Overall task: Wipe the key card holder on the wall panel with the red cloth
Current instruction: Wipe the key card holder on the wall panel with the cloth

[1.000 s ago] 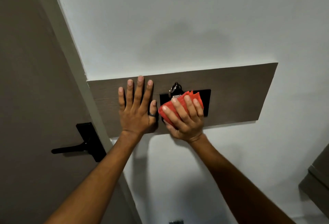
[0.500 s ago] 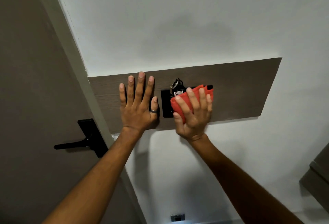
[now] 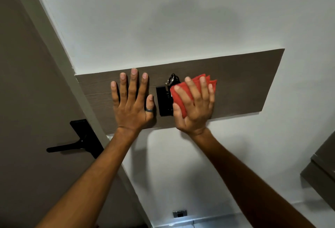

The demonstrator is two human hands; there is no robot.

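Note:
A black key card holder (image 3: 164, 101) is set in a brown wood-grain wall panel (image 3: 244, 82). A key ring (image 3: 171, 79) sticks out of its top. My right hand (image 3: 194, 106) presses a folded red cloth (image 3: 181, 97) flat against the holder's right part, which the cloth and hand hide. Only the holder's left strip shows. My left hand (image 3: 132, 99) lies flat on the panel just left of the holder, fingers spread, a dark ring on the thumb, holding nothing.
A brown door with a black lever handle (image 3: 78, 142) stands at the left, next to the pale door frame. White wall surrounds the panel. A small wall socket (image 3: 179, 213) sits low down. A grey-brown cabinet edge (image 3: 322, 166) shows at the right.
My right hand has slid the red cloth to the right across the holder, uncovering the holder's left strip. My left hand has stayed flat on the panel.

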